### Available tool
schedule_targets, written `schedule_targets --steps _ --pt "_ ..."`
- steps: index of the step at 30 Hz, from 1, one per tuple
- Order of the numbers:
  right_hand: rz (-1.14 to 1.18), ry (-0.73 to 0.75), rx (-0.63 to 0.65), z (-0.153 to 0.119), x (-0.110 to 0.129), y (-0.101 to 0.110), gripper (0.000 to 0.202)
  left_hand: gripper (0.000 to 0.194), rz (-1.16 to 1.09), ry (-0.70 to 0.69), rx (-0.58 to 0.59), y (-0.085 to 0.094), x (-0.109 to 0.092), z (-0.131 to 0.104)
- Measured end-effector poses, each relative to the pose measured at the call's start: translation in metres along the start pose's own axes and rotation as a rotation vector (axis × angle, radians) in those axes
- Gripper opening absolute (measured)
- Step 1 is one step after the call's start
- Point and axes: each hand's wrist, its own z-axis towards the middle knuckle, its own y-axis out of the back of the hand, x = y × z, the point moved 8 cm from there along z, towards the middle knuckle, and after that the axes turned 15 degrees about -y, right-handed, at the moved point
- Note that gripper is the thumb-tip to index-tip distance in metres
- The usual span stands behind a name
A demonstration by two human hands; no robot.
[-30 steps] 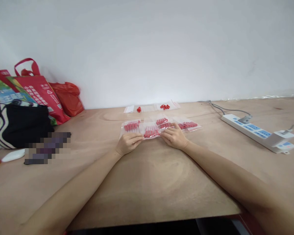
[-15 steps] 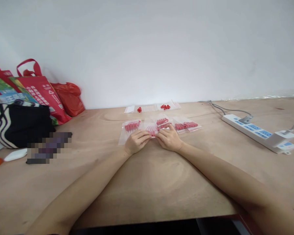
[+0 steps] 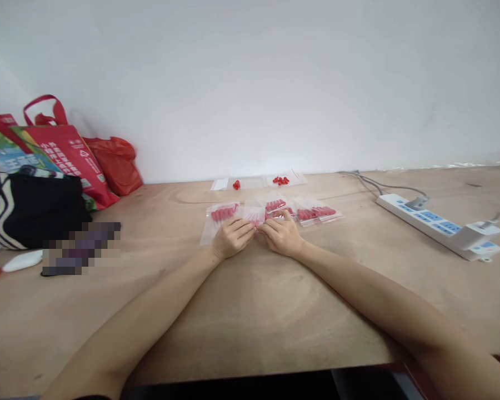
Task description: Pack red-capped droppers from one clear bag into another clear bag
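Observation:
My left hand is closed, its fingers pinching the near edge of a clear plastic zip bag. My right hand grips the same edge, thumb and fingers together, with its fingertips almost touching those of the left. Small red pieces show faintly in this bag, partly hidden by my fingers. Left of it lies a flat clear bag with a row of red pieces. Just behind my right hand are bags with more red pieces, and others overlap to the right.
Against the wall, loose red pieces and a small red pile rest on clear bags. A white power strip with plugs and cords lies at right. Shopping bags, a black striped bag and a blurred-out dark object occupy the left.
My right hand has shifted slightly left, and the two hands' fingertips have drawn closer together at the bag's edge. The left hand stays nearly in place. The view has tilted a little.

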Motion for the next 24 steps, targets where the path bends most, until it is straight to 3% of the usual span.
schedule_targets --steps 9,24 --pt "-0.011 -0.069 -0.029 0.001 -0.007 0.001 0.022 0.006 0.074 -0.026 0.022 0.002 0.000 -0.001" --pt "0.010 -0.176 -0.017 -0.002 -0.026 0.002 0.019 0.008 0.006 0.007 0.028 0.012 0.010 -0.023"
